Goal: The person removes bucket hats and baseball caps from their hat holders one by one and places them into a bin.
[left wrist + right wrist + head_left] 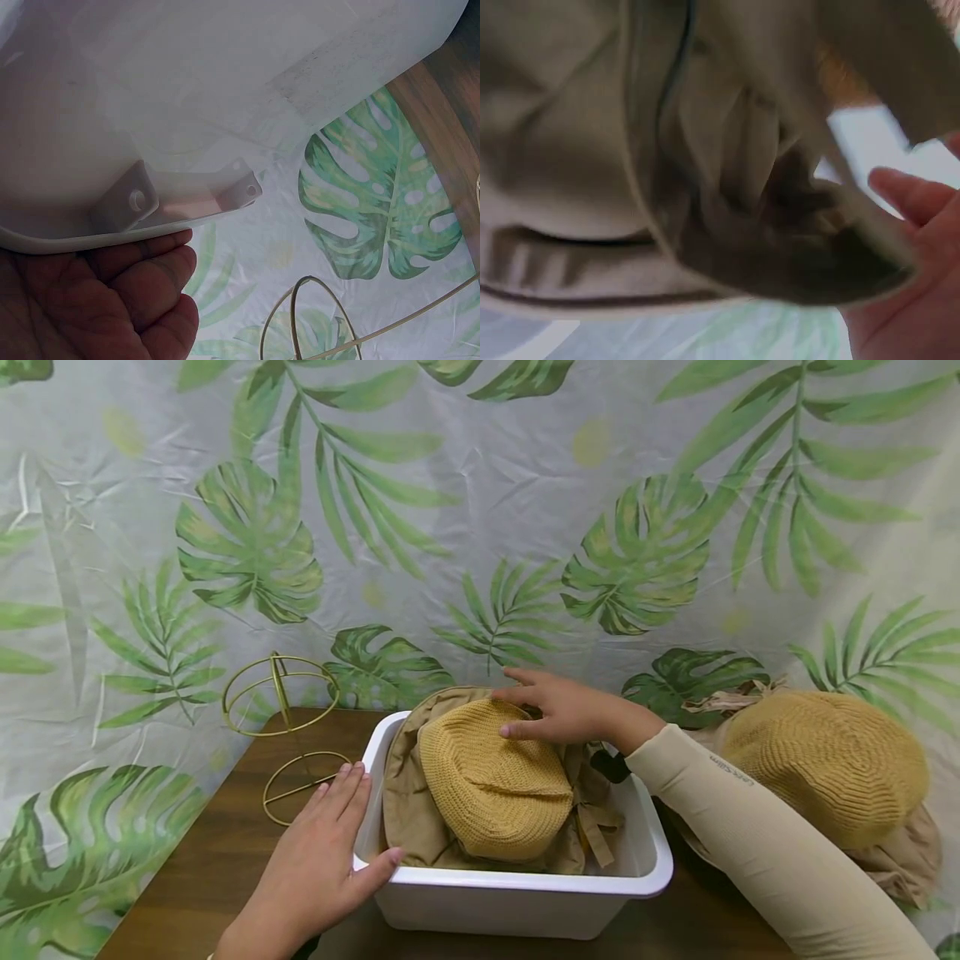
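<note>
A white plastic bin (525, 882) holds a yellow knitted hat (495, 785) lying on a tan fabric hat (411, 831) with a ribbon bow (596, 835). My left hand (307, 856) lies along the bin's left rim, thumb at the front corner and fingers extended. In the left wrist view, its fingertips sit right at the rim beside two moulded tabs (139, 196). My right hand (562, 706) reaches over the back of the knitted hat, fingers outstretched, thumb tip overlapping the knit. Blurred tan fabric (562, 165) fills most of the right wrist view, with that hand at its right edge.
On the right, another yellow knitted hat (828, 760) sits atop tan fabric (911, 852), partly behind my right sleeve (720, 810). A gold wire stand (282, 693) rises left of the bin on the brown wooden table (202, 860). A leaf-print curtain (510, 502) hangs behind.
</note>
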`<state>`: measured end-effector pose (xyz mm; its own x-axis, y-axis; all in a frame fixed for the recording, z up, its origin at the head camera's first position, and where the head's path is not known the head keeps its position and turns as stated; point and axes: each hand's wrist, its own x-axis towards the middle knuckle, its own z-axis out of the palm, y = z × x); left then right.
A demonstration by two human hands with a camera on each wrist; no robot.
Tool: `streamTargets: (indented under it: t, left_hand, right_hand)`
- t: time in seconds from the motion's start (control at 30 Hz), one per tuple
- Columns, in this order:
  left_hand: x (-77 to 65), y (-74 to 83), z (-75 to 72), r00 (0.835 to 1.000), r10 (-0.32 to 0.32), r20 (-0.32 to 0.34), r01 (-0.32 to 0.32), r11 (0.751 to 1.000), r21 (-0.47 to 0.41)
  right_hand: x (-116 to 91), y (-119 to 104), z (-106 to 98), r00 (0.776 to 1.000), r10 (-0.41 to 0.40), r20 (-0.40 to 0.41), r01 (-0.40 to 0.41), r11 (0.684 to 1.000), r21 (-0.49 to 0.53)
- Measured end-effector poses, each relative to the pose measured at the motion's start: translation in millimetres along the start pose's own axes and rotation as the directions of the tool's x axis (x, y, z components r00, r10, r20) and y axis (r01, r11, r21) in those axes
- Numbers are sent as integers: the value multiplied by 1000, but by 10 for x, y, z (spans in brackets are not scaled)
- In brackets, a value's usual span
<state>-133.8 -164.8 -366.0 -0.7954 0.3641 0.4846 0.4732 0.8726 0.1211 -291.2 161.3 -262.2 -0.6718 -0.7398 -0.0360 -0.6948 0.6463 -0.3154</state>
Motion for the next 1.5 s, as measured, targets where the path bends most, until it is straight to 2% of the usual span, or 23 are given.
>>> streamTargets:
  t: [0.2, 0.33, 0.43, 0.67, 0.9, 1.5]
  left_hand:
    - [1, -3, 4, 1000, -4, 4, 4, 1000, -3]
    - [3, -3, 12, 1000, -7, 11, 7, 1000, -4]
    - [2, 1, 15, 1000, -9, 15, 9, 1000, -3]
    - [11, -2, 13, 1000, 5, 10, -5, 1000, 8]
    - [7, 4, 12, 1000, -1, 15, 1, 1000, 2]
    - [-6, 7, 8, 1000, -5, 8, 5, 1000, -11]
  right_hand:
    - [-50, -111, 74, 997, 63, -40, -60, 996, 70]
    - [-56, -169, 86, 994, 104, -19, -103, 993, 64]
    - [-71, -182, 100, 994, 104, 19, -105, 993, 48]
    - [-110, -127, 193, 999, -1, 37, 2, 1000, -11]
    - [-125, -97, 240, 994, -98, 43, 101, 992, -73]
    - [-211, -199, 367, 990, -114, 80, 128, 970, -207]
